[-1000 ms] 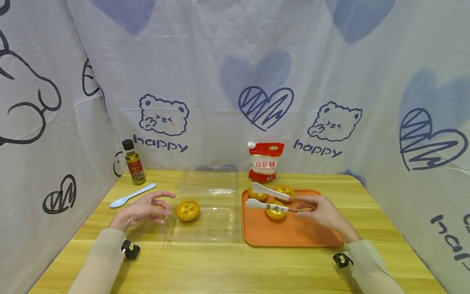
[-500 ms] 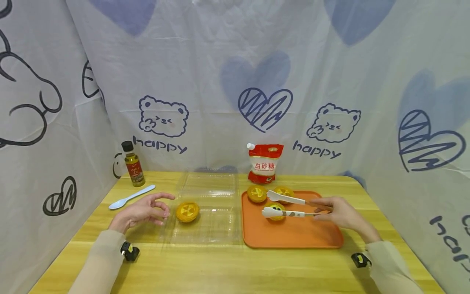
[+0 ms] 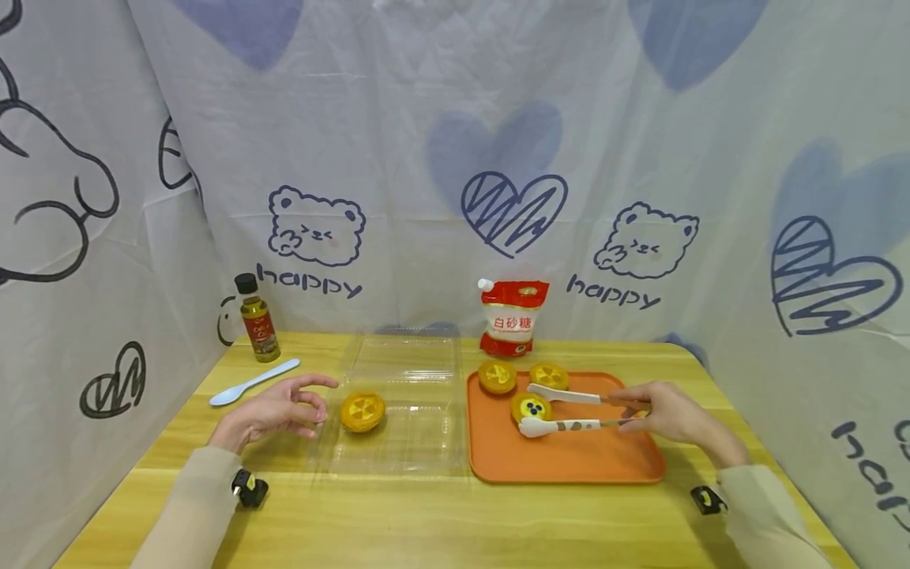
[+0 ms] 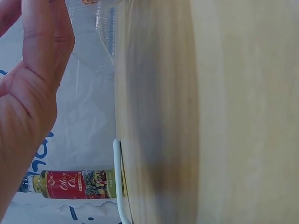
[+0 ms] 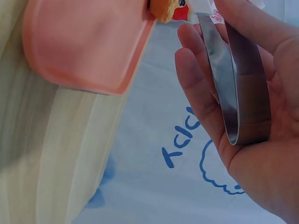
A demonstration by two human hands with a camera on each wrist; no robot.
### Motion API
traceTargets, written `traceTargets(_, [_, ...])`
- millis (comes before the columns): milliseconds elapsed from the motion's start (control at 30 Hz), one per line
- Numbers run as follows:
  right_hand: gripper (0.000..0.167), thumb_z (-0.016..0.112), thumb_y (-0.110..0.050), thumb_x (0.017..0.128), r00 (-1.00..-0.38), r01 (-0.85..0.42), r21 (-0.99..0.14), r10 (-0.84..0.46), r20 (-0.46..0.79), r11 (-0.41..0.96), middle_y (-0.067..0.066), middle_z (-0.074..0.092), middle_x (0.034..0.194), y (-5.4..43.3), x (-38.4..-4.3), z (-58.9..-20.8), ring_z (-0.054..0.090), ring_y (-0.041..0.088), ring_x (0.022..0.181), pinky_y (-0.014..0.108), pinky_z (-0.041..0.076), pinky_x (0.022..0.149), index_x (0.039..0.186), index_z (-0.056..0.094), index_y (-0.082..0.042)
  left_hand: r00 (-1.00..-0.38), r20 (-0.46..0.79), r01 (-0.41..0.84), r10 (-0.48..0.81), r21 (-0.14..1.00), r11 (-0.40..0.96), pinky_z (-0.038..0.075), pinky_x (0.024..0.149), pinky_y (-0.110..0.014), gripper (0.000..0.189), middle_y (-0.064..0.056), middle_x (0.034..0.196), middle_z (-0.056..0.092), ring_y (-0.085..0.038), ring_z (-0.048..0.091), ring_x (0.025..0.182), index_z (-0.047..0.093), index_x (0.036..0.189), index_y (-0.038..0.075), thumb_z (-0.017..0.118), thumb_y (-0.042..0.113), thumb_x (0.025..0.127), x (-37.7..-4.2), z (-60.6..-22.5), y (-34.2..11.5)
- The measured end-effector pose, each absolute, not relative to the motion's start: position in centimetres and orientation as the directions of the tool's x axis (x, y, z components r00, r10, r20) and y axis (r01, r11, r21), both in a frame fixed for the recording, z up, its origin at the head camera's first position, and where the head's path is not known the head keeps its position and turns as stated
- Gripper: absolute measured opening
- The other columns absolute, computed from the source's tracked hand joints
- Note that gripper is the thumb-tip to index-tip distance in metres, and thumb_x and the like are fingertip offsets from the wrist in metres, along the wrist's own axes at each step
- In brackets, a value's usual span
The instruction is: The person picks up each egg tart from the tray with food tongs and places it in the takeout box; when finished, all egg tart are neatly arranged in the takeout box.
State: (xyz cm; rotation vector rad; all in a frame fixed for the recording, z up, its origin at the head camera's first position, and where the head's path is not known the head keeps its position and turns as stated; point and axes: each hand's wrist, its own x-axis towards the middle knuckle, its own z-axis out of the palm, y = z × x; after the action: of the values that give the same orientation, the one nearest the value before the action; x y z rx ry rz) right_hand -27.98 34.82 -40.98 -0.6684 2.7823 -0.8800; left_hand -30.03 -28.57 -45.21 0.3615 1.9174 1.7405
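My right hand [image 3: 664,411] holds a pair of tongs [image 3: 569,425] with white tips and a bent metal band, the band lying in the palm in the right wrist view. The tongs' arms stand apart over an orange tray [image 3: 569,462]. Between and beside their tips sits an egg tart [image 3: 531,406] with dark dots on top. Two more tarts, a left one [image 3: 497,377] and a right one [image 3: 549,375], lie at the tray's back. My left hand [image 3: 280,407] hovers with loosely bent fingers beside a clear plastic box [image 3: 419,438], in which one tart [image 3: 362,412] lies.
A red and white sugar bag [image 3: 513,318] stands behind the tray. At the back left are an olive oil bottle [image 3: 259,320] and a pale blue spoon [image 3: 254,382]. The box's clear lid [image 3: 405,352] lies open toward the printed cloth wall.
My right hand has drawn the tongs to the right and slightly nearer, uncovering the left back tart and the dotted one. The left hand has stayed in place.
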Motion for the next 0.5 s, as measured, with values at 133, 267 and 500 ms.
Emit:
traceTargets(133, [0.048,0.075,-0.015,0.085,-0.887,-0.373,-0.576,-0.462,-0.010,0.727,0.018,0.065,0.127,34.91,-27.93,-41.26,0.069,0.017,0.095,0.023,0.059,0.077,0.129,0.062,-0.001,-0.830,-0.210,-0.160,0.517,0.977,0.140,0.062,0.072,-0.034,0.073,-0.006,0.093,0.064,-0.017,0.065,0.080,0.026,0.147,-0.002,0.067,-0.002,0.087,-29.94,-45.24,-28.54])
traceTargets(267, [0.044,0.075,-0.014,0.086,-0.896,-0.373,-0.557,-0.445,0.008,0.742,0.018,0.067,0.123,34.86,-27.75,-41.33,0.069,0.018,0.096,0.026,0.059,0.077,0.129,0.065,-0.007,-0.829,-0.205,-0.156,0.520,0.978,0.136,0.062,0.072,-0.035,0.072,-0.007,0.092,0.064,-0.017,0.065,0.079,0.026,0.147,-0.001,0.067,-0.003,0.087,-30.02,-45.14,-28.52])
traceTargets(500, [0.042,0.075,-0.014,0.086,-0.907,-0.365,-0.567,-0.420,0.038,0.738,0.016,0.068,0.123,34.77,-27.60,-41.68,0.070,0.016,0.094,0.021,0.057,0.075,0.127,0.067,-0.014,-0.826,-0.206,-0.155,0.525,0.978,0.139,0.062,0.071,-0.035,0.072,-0.007,0.092,0.064,-0.017,0.065,0.079,0.026,0.147,-0.002,0.066,-0.003,0.087,-30.11,-45.15,-28.63])
